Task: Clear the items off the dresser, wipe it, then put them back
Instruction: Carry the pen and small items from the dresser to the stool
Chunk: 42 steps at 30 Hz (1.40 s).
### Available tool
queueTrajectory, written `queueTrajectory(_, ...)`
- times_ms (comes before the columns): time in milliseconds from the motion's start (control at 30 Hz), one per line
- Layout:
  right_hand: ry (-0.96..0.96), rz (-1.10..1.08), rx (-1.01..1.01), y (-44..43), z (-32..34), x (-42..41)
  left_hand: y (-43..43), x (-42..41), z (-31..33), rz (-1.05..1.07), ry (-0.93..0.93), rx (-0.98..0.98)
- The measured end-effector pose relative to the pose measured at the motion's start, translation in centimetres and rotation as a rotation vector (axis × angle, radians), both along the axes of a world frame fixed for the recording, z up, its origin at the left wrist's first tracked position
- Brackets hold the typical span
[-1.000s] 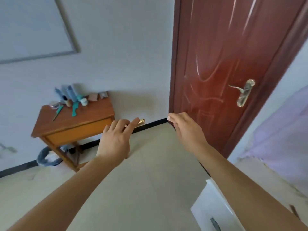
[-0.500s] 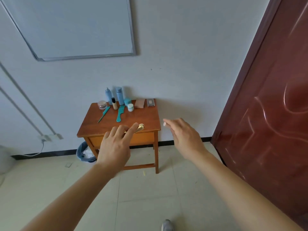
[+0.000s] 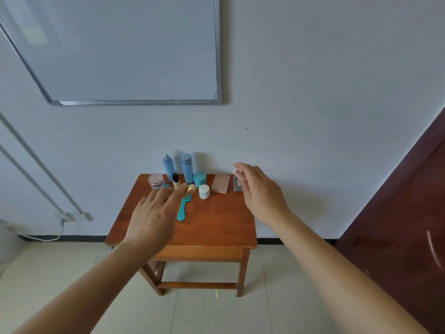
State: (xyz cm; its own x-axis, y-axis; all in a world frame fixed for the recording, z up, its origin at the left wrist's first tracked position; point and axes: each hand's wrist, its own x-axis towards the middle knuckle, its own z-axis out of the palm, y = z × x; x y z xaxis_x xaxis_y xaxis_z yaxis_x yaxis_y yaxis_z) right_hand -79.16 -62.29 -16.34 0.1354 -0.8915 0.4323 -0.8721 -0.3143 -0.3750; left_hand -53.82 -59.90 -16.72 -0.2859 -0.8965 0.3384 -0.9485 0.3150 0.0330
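A small wooden dresser (image 3: 216, 225) stands against the wall. At its back are two blue bottles (image 3: 169, 167) (image 3: 187, 168), a teal jar (image 3: 200, 179), a pink-lidded jar (image 3: 156, 181), a small foundation bottle (image 3: 175, 180), a pink box (image 3: 220, 186) and a grey palette (image 3: 238, 184). A white jar (image 3: 204, 191) and a teal comb (image 3: 185, 208) lie further forward. My left hand (image 3: 154, 218) hovers over the left half, a gold tube (image 3: 190, 189) held at its fingertips. My right hand (image 3: 261, 194) hangs over the right edge, fingers apart, holding nothing.
A whiteboard (image 3: 120, 56) hangs on the wall above. A dark red door (image 3: 397, 225) stands at the right. At the left, two wall conduits lead down to a socket and cable (image 3: 72, 216). Pale floor tiles (image 3: 216, 314) lie before the dresser.
The view has swung left from the door to the dresser, which now sits centred and much closer. Both hands keep their pose; the gold tube stays with my left hand.
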Motion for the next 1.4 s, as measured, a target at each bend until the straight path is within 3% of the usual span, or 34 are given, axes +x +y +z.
queueTrajectory(167, 0.015, -0.008, 0.056, -7.3, -2.4, 4.1, -8.1, 3.6, -2.5, 0.131, 0.182, 0.098)
queueTrajectory(300, 0.002, -0.069, 0.134, -13.2, -5.4, 7.4, -14.9, 7.2, -5.9, 0.122, 0.344, 0.231)
queueTrajectory(533, -0.015, -0.186, 0.362, -20.5, -10.8, 12.8, -24.4, 11.3, -11.3, -0.020, 0.323, 0.478)
queueTrajectory(867, -0.073, -0.183, 0.777, -23.6, -22.2, 16.1, -28.7, 10.9, -22.7, 0.087, 0.335, 0.849)
queueTrajectory(1167, 0.009, -0.117, 0.871, -25.5, -27.2, 16.7, -30.1, 9.9, -26.6, 0.177, 0.261, 0.883)
queueTrajectory(1300, -0.024, -0.111, 0.873, -25.1, -26.2, 15.6, -30.2, 10.1, -25.2, 0.134, 0.196, 0.874)
queueTrajectory(1400, 0.016, -0.137, 0.760, -25.4, -23.8, 14.2, -31.1, 10.2, -22.2, 0.093, 0.098, 0.741)
